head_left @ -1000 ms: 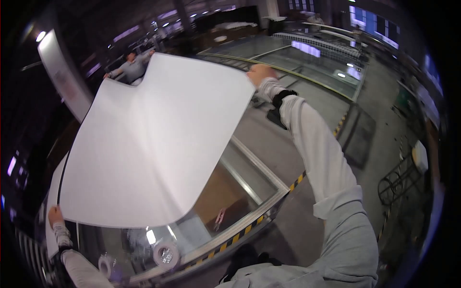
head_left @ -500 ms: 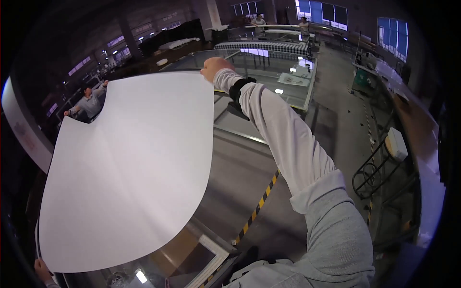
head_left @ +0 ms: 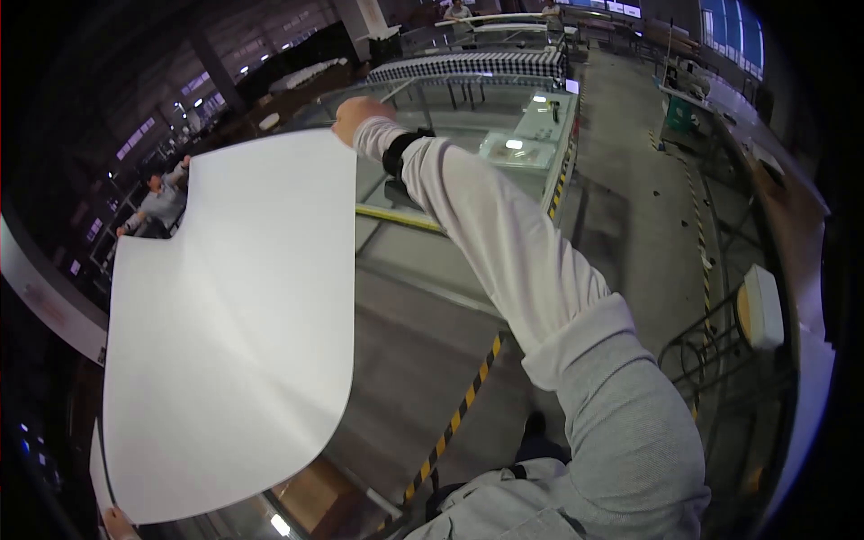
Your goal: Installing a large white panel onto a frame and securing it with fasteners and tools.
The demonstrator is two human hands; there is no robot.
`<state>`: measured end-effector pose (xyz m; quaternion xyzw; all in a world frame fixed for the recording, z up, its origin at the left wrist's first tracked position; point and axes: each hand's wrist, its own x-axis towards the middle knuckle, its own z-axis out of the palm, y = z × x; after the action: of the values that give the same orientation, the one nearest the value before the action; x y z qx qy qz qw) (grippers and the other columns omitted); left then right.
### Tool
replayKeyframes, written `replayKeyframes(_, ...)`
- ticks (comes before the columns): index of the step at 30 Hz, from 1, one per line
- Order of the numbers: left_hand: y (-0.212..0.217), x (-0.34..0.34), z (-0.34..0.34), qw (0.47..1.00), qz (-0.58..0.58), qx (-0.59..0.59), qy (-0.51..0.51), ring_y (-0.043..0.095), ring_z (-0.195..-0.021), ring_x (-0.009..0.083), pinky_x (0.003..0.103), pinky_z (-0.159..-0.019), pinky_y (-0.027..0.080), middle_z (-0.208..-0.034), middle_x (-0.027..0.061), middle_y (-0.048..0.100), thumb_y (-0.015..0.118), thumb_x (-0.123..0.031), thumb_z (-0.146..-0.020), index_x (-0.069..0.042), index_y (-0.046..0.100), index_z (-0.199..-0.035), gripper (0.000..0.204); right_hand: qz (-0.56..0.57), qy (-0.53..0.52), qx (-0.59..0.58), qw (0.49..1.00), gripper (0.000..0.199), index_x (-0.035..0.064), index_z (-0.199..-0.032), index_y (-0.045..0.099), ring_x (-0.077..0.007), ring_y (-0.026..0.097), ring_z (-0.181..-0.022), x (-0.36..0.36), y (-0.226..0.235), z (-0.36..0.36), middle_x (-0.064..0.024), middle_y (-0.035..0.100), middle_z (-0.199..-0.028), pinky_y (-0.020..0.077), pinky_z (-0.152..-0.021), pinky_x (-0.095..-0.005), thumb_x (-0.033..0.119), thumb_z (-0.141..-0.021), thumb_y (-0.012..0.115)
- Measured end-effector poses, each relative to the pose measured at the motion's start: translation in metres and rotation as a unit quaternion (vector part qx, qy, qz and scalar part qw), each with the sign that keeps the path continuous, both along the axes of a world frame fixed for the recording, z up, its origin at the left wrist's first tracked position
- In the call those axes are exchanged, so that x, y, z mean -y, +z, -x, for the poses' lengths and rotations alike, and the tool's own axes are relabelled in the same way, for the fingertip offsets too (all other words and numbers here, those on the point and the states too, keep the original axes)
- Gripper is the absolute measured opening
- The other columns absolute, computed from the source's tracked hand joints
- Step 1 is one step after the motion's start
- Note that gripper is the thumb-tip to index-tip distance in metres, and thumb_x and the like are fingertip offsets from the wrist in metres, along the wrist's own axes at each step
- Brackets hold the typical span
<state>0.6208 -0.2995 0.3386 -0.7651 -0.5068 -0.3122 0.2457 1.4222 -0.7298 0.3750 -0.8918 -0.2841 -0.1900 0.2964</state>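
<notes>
A large, bendy white sheet [head_left: 243,288] hangs in the air across the left half of the view, bowed down in the middle. My right hand [head_left: 364,115], at the end of an outstretched arm, is closed on its far right corner. My left hand [head_left: 118,523] shows only partly at the lower left rim, its fingers closed on the near left corner. Across from me a co-worker [head_left: 162,200] holds the sheet's far left edge with both hands spread apart.
A glass-topped table [head_left: 423,193] stands beyond my right arm, with a checked cloth [head_left: 468,65] farther back. Black-and-yellow tape [head_left: 454,418] marks the floor. A cardboard box [head_left: 317,495] sits below the sheet. To the right is a stool [head_left: 760,308] with a white block on it.
The sheet and my right hand have shifted left in the view, and the sheet looks narrower and more curved. My left hand has come slightly right. The surroundings have shifted with my head.
</notes>
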Motion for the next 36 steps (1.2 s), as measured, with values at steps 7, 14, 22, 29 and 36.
replayKeyframes(7, 0.013, 0.145, -0.137, 0.976, 0.135, -0.023, 0.168, 0.053, -0.081, 0.0271, 0.033, -0.071, 0.041, -0.084, 0.0121, 0.058, 0.047, -0.038, -0.071, -0.003, 0.059, -0.084, 0.039, 0.001, -0.015, 0.017, 1.000, 0.023, 0.0054, -0.087, 0.057, -0.0264, 0.053, -0.087, 0.060, 0.005, -0.099, -0.0129, 0.055, -0.091, 0.0433, -0.071, -0.0337, 0.017, -0.071, 0.046)
replayKeyframes(14, -0.001, 0.117, -0.167, 0.995, 0.068, 0.034, 0.056, 0.044, -0.048, 0.0235, 0.036, -0.049, 0.036, -0.054, 0.0164, 0.048, 0.049, -0.023, -0.073, 0.005, 0.050, -0.063, 0.030, 0.016, -0.012, 0.034, 0.999, 0.026, 0.0060, -0.088, 0.057, -0.0267, 0.053, -0.086, 0.096, -0.009, -0.205, -0.0121, 0.056, -0.091, 0.0428, -0.071, -0.0373, 0.023, -0.071, 0.047)
replayKeyframes(22, 0.001, 0.184, -0.299, 0.996, 0.089, 0.022, 0.012, 0.046, -0.053, 0.0219, 0.033, -0.052, 0.036, -0.058, 0.0137, 0.048, 0.044, -0.023, -0.077, 0.003, 0.048, -0.066, 0.029, 0.037, -0.062, -0.002, 0.997, 0.029, 0.0119, -0.087, 0.058, -0.0234, 0.053, -0.081, 0.156, 0.002, -0.325, -0.0060, 0.056, -0.088, 0.0421, -0.072, -0.0333, 0.035, -0.071, 0.050)
replayKeyframes(29, -0.003, 0.221, -0.343, 0.991, 0.094, 0.064, 0.064, 0.046, -0.052, 0.0241, 0.034, -0.052, 0.036, -0.059, 0.0146, 0.050, 0.045, -0.024, -0.076, 0.002, 0.050, -0.069, 0.028, 0.041, -0.032, -0.029, 0.998, 0.034, 0.0088, -0.093, 0.056, -0.0257, 0.051, -0.088, 0.198, -0.023, -0.431, -0.0090, 0.054, -0.096, 0.0416, -0.075, -0.0350, 0.035, -0.073, 0.047)
replayKeyframes(36, -0.043, 0.306, -0.466, 0.974, 0.149, 0.074, 0.153, 0.050, -0.059, 0.0174, 0.031, -0.058, 0.039, -0.066, 0.0126, 0.055, 0.047, -0.025, -0.075, 0.002, 0.053, -0.076, 0.028, 0.055, -0.058, -0.028, 0.996, 0.030, 0.0101, -0.085, 0.059, -0.0221, 0.054, -0.076, 0.260, -0.046, -0.560, -0.0068, 0.057, -0.082, 0.0413, -0.070, -0.0311, 0.035, -0.070, 0.051)
